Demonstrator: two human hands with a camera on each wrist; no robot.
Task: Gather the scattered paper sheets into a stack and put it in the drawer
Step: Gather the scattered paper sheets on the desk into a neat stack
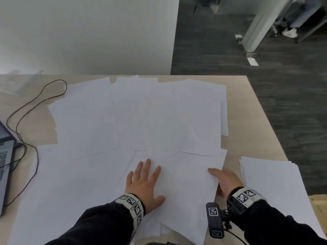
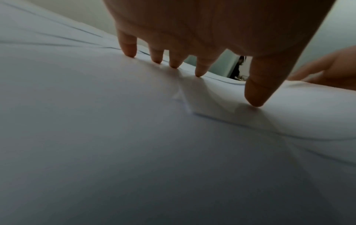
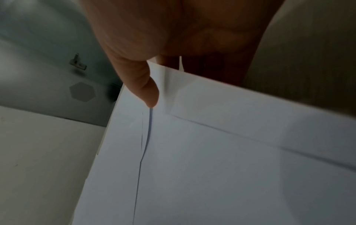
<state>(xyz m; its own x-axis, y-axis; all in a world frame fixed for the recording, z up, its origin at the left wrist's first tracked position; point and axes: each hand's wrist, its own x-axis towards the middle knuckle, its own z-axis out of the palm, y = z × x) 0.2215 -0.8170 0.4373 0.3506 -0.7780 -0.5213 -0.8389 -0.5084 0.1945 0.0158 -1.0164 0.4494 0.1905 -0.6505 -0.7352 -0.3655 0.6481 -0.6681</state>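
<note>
Several white paper sheets (image 1: 145, 114) lie overlapping across the beige table (image 1: 256, 110). My left hand (image 1: 145, 183) lies flat with fingers spread, pressing on the sheets near the front; in the left wrist view its fingertips (image 2: 198, 71) touch the paper (image 2: 134, 137). My right hand (image 1: 224, 179) pinches the right edge of a few sheets (image 1: 192, 183), thumb on top, fingers hidden beneath. In the right wrist view the thumb (image 3: 146, 89) presses on the sheets (image 3: 212, 167). A gathered paper stack (image 1: 272, 188) lies at the table's right front. No drawer is in view.
A laptop (image 1: 5, 160) sits at the left edge, with a black cable (image 1: 26, 110) looping over the table behind it. The table's right edge drops to a dark carpeted floor (image 1: 292, 103). A white wall (image 1: 88, 32) stands behind the table.
</note>
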